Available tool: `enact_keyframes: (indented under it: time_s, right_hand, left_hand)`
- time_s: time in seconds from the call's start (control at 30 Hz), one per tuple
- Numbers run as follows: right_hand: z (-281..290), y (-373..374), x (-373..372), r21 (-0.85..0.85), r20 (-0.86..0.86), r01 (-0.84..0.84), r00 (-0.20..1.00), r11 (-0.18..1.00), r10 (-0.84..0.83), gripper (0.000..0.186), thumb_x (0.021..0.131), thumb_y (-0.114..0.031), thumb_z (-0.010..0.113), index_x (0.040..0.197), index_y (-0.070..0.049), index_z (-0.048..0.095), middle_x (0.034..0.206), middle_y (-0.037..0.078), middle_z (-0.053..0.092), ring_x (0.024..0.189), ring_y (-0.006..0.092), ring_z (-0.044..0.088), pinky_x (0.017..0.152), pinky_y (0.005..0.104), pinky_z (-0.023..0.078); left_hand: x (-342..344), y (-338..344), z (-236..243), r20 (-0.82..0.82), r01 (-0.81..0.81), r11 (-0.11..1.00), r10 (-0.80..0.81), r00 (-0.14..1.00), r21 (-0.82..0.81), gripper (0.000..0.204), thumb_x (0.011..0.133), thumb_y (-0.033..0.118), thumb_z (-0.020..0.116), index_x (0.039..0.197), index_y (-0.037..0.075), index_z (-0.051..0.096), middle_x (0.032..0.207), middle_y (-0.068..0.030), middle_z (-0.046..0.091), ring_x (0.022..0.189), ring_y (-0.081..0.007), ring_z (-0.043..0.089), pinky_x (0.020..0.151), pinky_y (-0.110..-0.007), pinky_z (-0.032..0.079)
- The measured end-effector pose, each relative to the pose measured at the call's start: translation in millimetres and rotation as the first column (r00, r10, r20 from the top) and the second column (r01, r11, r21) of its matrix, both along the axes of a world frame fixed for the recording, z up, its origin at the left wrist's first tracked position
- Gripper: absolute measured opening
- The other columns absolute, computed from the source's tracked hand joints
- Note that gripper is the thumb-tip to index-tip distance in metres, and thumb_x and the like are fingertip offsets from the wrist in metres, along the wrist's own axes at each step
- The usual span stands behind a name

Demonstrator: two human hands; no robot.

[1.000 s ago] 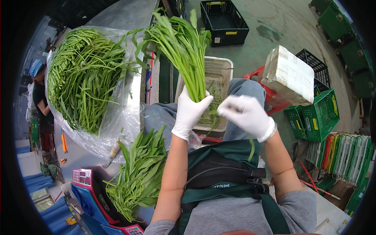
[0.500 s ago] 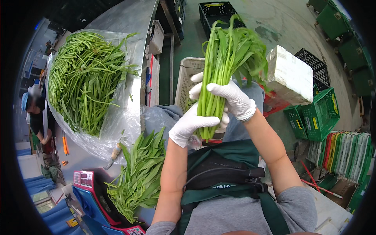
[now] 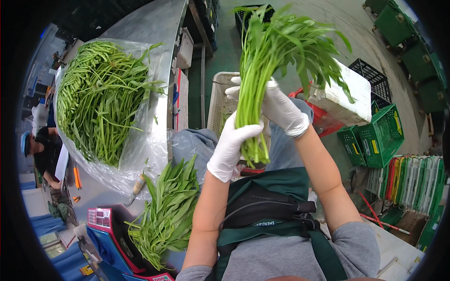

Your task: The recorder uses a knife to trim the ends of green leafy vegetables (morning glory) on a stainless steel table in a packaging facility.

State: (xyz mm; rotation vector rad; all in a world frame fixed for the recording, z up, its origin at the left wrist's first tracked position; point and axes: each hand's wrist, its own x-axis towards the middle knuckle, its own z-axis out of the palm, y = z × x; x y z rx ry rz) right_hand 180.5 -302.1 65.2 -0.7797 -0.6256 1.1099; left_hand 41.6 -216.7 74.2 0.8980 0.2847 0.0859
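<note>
Both my white-gloved hands hold an upright bunch of water spinach in front of me, leaves fanned up and to the right. Low on the stems, my left hand is closed around them. My right hand wraps the bunch higher up from behind, its fingertips showing on the left side of the stems. On the metal table to the left, a big heap of water spinach rests on clear plastic sheeting. A smaller leafy pile lies nearer me, beside a wooden-handled tool.
Below the bunch stands a pale plastic basket. A white foam box sits at the right, near green crates and a black crate. Pink-edged scales stand at lower left. Across the table is another person.
The bunch has swung and its leaves now spread farther right. My left hand has turned more upright on the stems, and my right hand has shifted behind them. The person across the table has moved.
</note>
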Motion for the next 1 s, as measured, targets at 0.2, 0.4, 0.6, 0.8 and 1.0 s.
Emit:
enact_keyframes:
  time_s: [0.2,0.4,0.6,0.8,1.0]
  right_hand:
    - [-37,5,13,0.279,-0.395,0.096,0.919,0.956,0.023,0.116,0.064,-0.080,0.057,0.141,0.002,0.028,0.142,0.024,0.033,0.133,0.0394,0.032,0.111,0.0501,0.025]
    - [-16,17,26,0.419,-0.397,0.336,0.903,0.843,-0.162,0.119,0.058,-0.082,0.059,0.144,-0.005,0.026,0.143,0.022,0.034,0.127,0.0351,0.041,0.113,0.0497,0.025]
    - [-2,9,48,0.491,-0.312,0.200,0.949,0.848,-0.043,0.098,0.074,-0.069,0.059,0.140,-0.002,0.033,0.130,0.017,0.049,0.111,0.0290,0.055,0.103,0.0488,0.042]
    - [28,2,43,0.390,-0.432,0.183,0.902,0.902,0.004,0.053,0.087,-0.040,0.061,0.119,0.001,0.053,0.100,0.011,0.061,0.096,0.0215,0.059,0.099,0.0434,0.043]
    - [59,-13,65,-0.049,-0.001,0.321,0.947,0.946,-0.321,0.022,0.088,-0.016,0.058,0.101,0.000,0.062,0.092,0.011,0.064,0.082,0.0175,0.063,0.077,0.0316,0.052]
  left_hand:
    - [-3,-10,-6,0.284,0.310,0.276,-0.131,0.950,-0.910,0.038,0.082,0.014,0.057,0.116,0.003,0.044,0.078,0.0003,0.042,0.061,-0.0101,0.043,0.058,-0.025,0.037]
    - [0,-27,-8,0.387,0.393,0.030,-0.119,0.914,-0.919,0.038,0.081,0.014,0.058,0.115,0.003,0.043,0.078,-0.0007,0.045,0.059,-0.0105,0.044,0.057,-0.025,0.038]
    - [4,-42,-20,0.491,0.487,-0.065,-0.095,0.866,-0.871,0.035,0.078,0.012,0.064,0.104,0.004,0.042,0.065,-0.0033,0.050,0.049,-0.0114,0.054,0.044,-0.023,0.045]
    - [9,-42,-37,0.624,0.622,-0.059,-0.127,0.771,-0.781,0.046,0.080,0.021,0.063,0.114,-0.001,0.040,0.068,-0.0062,0.049,0.049,-0.0132,0.051,0.045,-0.026,0.044]
    - [19,26,-64,-0.040,0.111,0.931,-0.103,0.994,0.347,0.052,0.092,0.034,0.054,0.134,0.005,0.044,0.127,-0.0127,0.052,0.122,-0.0212,0.046,0.103,-0.034,0.036]
